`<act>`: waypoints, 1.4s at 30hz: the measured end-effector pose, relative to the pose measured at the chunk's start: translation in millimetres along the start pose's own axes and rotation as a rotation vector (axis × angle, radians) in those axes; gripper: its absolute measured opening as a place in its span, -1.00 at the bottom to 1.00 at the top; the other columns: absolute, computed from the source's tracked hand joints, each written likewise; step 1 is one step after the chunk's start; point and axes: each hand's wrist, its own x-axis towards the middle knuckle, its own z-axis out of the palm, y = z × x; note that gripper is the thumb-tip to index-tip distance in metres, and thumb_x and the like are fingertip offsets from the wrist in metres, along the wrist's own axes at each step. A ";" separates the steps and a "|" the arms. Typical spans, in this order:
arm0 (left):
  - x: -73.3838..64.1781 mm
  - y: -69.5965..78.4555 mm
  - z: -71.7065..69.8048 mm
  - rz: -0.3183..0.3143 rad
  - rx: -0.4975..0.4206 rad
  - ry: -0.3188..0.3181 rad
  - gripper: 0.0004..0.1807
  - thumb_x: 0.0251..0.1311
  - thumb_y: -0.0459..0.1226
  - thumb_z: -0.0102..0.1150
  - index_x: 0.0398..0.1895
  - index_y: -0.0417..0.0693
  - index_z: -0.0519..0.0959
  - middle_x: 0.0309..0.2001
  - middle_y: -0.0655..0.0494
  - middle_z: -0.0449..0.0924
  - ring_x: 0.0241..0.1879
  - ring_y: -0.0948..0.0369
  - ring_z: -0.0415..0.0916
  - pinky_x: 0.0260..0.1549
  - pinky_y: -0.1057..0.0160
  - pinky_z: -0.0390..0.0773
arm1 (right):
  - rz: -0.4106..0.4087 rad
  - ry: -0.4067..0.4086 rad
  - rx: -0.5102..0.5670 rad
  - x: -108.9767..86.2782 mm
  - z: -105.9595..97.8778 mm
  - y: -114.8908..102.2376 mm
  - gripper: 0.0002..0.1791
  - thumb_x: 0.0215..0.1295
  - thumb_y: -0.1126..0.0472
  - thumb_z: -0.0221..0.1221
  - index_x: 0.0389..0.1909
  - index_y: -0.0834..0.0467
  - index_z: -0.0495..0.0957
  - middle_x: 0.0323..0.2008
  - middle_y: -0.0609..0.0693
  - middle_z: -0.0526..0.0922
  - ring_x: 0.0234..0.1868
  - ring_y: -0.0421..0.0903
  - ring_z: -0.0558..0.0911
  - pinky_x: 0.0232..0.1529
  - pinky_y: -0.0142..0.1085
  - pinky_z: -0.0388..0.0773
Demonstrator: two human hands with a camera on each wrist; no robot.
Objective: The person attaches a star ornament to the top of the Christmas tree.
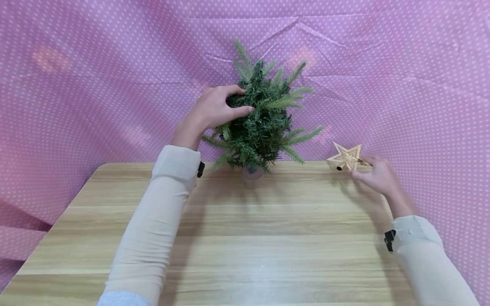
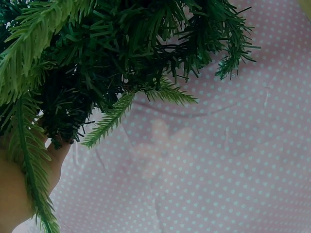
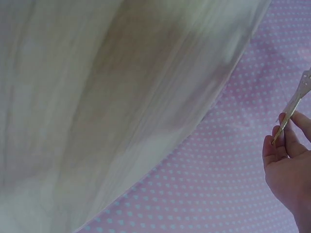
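A small artificial Christmas tree (image 1: 262, 127) stands upright at the back edge of the table, in a pale round base (image 1: 252, 176). My left hand (image 1: 214, 106) grips its upper left side, thumb in front, with the other fingertips hidden among the needles. In the left wrist view, dark green branches (image 2: 112, 58) cover much of that hand. Off to the right, my right hand (image 1: 379, 174) pinches a gold star tree topper (image 1: 346, 156) by one side, close over the table's back edge. Seen from the right wrist, the star (image 3: 303, 87) appears nearly edge-on between thumb and fingers.
The wooden table (image 1: 268, 246) spreads out in front of the tree. Behind it and at both sides hangs a pink cloth (image 1: 383, 55) with white dots. Light green sprigs (image 1: 306, 135) stick out from the tree toward the right.
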 end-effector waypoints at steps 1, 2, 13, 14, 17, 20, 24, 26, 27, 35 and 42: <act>0.0 -0.4 0.5 0.001 -0.001 -0.001 -0.18 0.27 0.27 0.16 0.49 0.08 0.37 0.51 0.02 0.25 0.50 -0.03 0.14 0.51 -0.06 -0.06 | -0.003 0.014 0.000 -0.2 0.6 -1.5 -0.17 0.21 -0.02 0.36 0.30 0.51 0.39 0.28 0.57 0.35 0.30 0.55 0.27 0.27 0.43 0.16; 0.1 -0.7 0.9 0.001 -0.001 -0.001 -0.18 0.27 0.27 0.16 0.49 0.08 0.37 0.51 0.02 0.25 0.50 -0.04 0.14 0.51 -0.07 -0.05 | -0.005 0.027 0.002 -0.6 1.2 -3.1 -0.17 0.20 -0.01 0.37 0.30 0.50 0.40 0.29 0.56 0.36 0.29 0.55 0.28 0.27 0.43 0.16; 0.7 -2.3 5.9 0.002 -0.012 -0.008 -0.18 0.26 0.27 0.17 0.49 0.09 0.37 0.51 0.01 0.26 0.49 -0.04 0.15 0.49 -0.08 0.05 | 0.000 0.093 0.031 -1.7 0.4 -14.7 -0.12 0.21 -0.09 0.36 0.34 0.46 0.38 0.31 0.52 0.36 0.31 0.54 0.26 0.27 0.43 0.15; 0.8 -2.2 6.3 0.002 -0.013 -0.009 -0.18 0.26 0.27 0.17 0.49 0.09 0.37 0.51 0.02 0.26 0.49 -0.04 0.15 0.49 -0.08 0.03 | 0.003 0.100 0.033 -1.4 0.1 -15.7 -0.12 0.21 -0.10 0.37 0.34 0.45 0.38 0.31 0.51 0.37 0.31 0.53 0.27 0.27 0.42 0.15; 0.9 -2.1 7.1 0.005 -0.018 -0.011 -0.18 0.26 0.27 0.17 0.49 0.09 0.37 0.51 0.02 0.25 0.50 -0.04 0.13 0.50 -0.08 0.00 | 0.017 0.126 0.042 1.0 -1.2 -20.9 -0.12 0.20 -0.12 0.38 0.33 0.44 0.40 0.28 0.49 0.41 0.28 0.51 0.30 0.24 0.41 0.20; 0.7 -2.5 6.6 0.005 -0.024 -0.003 -0.18 0.26 0.26 0.18 0.49 0.09 0.37 0.51 0.02 0.25 0.50 -0.02 0.13 0.49 -0.08 0.03 | 0.029 0.156 0.051 5.5 -3.1 -28.6 -0.13 0.20 -0.13 0.37 0.32 0.43 0.43 0.25 0.48 0.45 0.22 0.47 0.33 0.17 0.37 0.27; -0.1 -2.9 5.6 0.003 -0.022 0.002 -0.19 0.26 0.26 0.18 0.49 0.09 0.38 0.52 0.03 0.24 0.51 -0.02 0.12 0.49 -0.06 0.03 | -0.005 0.209 0.057 10.6 -6.3 -38.0 -0.19 0.20 -0.07 0.37 0.26 0.47 0.47 0.19 0.51 0.47 0.15 0.46 0.35 0.11 0.31 0.29; -0.4 -2.7 5.8 0.002 -0.025 0.002 -0.19 0.26 0.26 0.18 0.49 0.10 0.38 0.52 0.04 0.23 0.51 -0.02 0.12 0.49 -0.06 0.04 | -0.034 0.230 0.056 11.9 -8.9 -42.0 -0.22 0.19 -0.03 0.37 0.23 0.49 0.48 0.19 0.51 0.47 0.16 0.47 0.34 0.14 0.31 0.26; -0.7 -2.8 6.0 0.001 -0.027 0.001 -0.19 0.26 0.26 0.18 0.49 0.10 0.38 0.52 0.04 0.24 0.51 -0.02 0.12 0.49 -0.06 0.02 | -0.047 0.243 0.054 12.4 -10.1 -44.2 -0.23 0.19 -0.02 0.37 0.22 0.49 0.49 0.18 0.50 0.48 0.15 0.46 0.35 0.14 0.30 0.26; -3.6 -4.3 4.6 -0.007 -0.036 -0.002 -0.18 0.25 0.27 0.18 0.49 0.11 0.37 0.52 0.06 0.23 0.51 -0.03 0.11 0.49 -0.09 0.02 | -0.088 0.292 0.063 17.1 -17.7 -66.5 -0.28 0.18 -0.03 0.38 0.20 0.42 0.54 0.19 0.40 0.52 0.12 0.38 0.39 0.08 0.21 0.28; -1.7 -1.8 0.8 0.018 -0.026 0.003 -0.16 0.25 0.28 0.19 0.50 0.08 0.36 0.51 0.04 0.25 0.50 -0.02 0.14 0.50 -0.07 0.01 | -0.061 0.337 0.114 25.1 -26.5 -82.5 -0.29 0.16 -0.03 0.40 0.16 0.43 0.57 0.22 0.39 0.50 0.22 0.38 0.36 0.21 0.23 0.23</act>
